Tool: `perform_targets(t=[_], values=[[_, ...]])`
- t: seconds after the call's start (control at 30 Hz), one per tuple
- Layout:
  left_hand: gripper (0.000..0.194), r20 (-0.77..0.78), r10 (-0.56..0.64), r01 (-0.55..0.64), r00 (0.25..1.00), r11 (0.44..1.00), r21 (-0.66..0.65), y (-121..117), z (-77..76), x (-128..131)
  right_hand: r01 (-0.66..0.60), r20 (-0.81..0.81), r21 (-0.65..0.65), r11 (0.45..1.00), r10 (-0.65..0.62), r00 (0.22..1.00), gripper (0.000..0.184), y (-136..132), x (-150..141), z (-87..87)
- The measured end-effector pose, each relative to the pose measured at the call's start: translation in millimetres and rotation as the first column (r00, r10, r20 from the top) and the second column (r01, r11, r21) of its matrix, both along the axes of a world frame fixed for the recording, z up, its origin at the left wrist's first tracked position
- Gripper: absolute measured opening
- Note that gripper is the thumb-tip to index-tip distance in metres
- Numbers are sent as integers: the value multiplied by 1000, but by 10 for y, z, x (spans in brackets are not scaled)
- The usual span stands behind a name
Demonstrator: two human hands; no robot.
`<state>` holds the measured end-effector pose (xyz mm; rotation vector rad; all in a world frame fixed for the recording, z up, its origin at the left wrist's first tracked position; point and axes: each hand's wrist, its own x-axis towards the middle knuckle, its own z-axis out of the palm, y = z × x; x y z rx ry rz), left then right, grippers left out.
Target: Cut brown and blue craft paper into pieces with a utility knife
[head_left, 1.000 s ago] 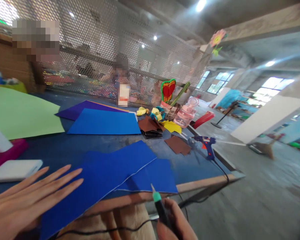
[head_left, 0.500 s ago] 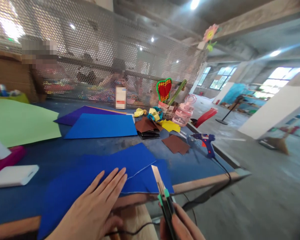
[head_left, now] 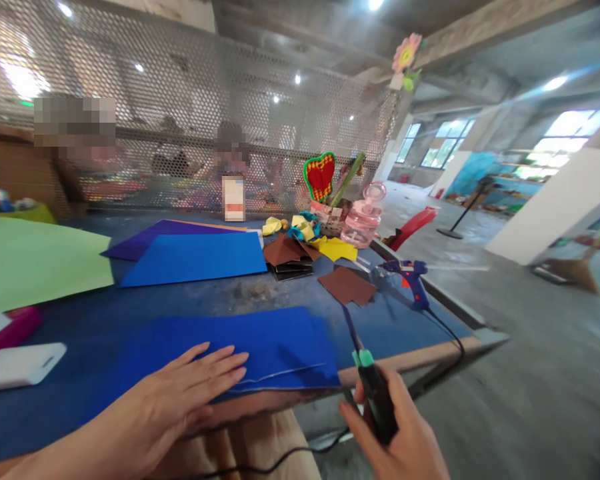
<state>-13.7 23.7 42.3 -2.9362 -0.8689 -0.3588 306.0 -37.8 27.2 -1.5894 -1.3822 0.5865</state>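
My left hand lies flat, fingers stretched out, on a dark blue sheet at the table's front edge. A second blue layer seems to lie under it, and a pale edge line runs right from my fingertips. In my right hand is a pair of scissors with black and green handles. Their blades point up and away, just right of the blue sheet and apart from it. My fingers hide part of the handles.
Beyond lie a brown sheet, a glue gun with its cord over the edge, yellow scraps, a lighter blue sheet and a green sheet. A pink bottle stands behind; a white device lies left.
The upper blue sheet has turned and shifted toward me, so its pale edge lies nearer the table's front. My right hand has moved right with the scissors, away from the sheet.
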Motion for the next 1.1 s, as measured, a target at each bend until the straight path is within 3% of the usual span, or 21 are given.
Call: perform_targets(t=[0.07, 0.23, 0.4, 0.53, 0.67, 0.77, 0.9, 1.0, 1.1], values=[[64, 30, 56, -57, 998, 997, 54, 13, -24, -17, -45, 132, 10, 999, 43, 990, 36, 99, 83, -7], [71, 100, 148, -161, 984, 977, 139, 18, -108, -94, -204, 336, -148, 968, 243, 910, 41, 285, 131, -20], [66, 74, 177, -175, 981, 984, -40, 40, -57, -137, -248, 399, -249, 936, 332, 855, 34, 421, 103, 187], [52, 103, 188, -173, 977, 975, -138, 90, -17, -137, -365, 354, -212, 906, 420, 836, 26, 513, 109, 329], [34, 236, 179, -140, 955, 975, -173, 135, -102, -153, -410, 421, -167, 897, 441, 793, 27, 618, 122, 372], [36, 311, 170, -101, 935, 969, -226, 136, -201, -196, -426, 430, -194, 883, 467, 773, 28, 667, 136, 395], [42, 346, 123, -40, 930, 971, -237, 105, -280, -277, -383, 371, -181, 906, 423, 826, 15, 558, 178, 380], [41, 351, 130, -68, 927, 981, -184, 65, -247, -303, -351, 264, -138, 926, 376, 888, 23, 336, 192, 322], [33, 234, 152, -131, 960, 986, -103, 2, -161, -268, -348, 120, -183, 919, 372, 920, 30, 109, 158, 256]])
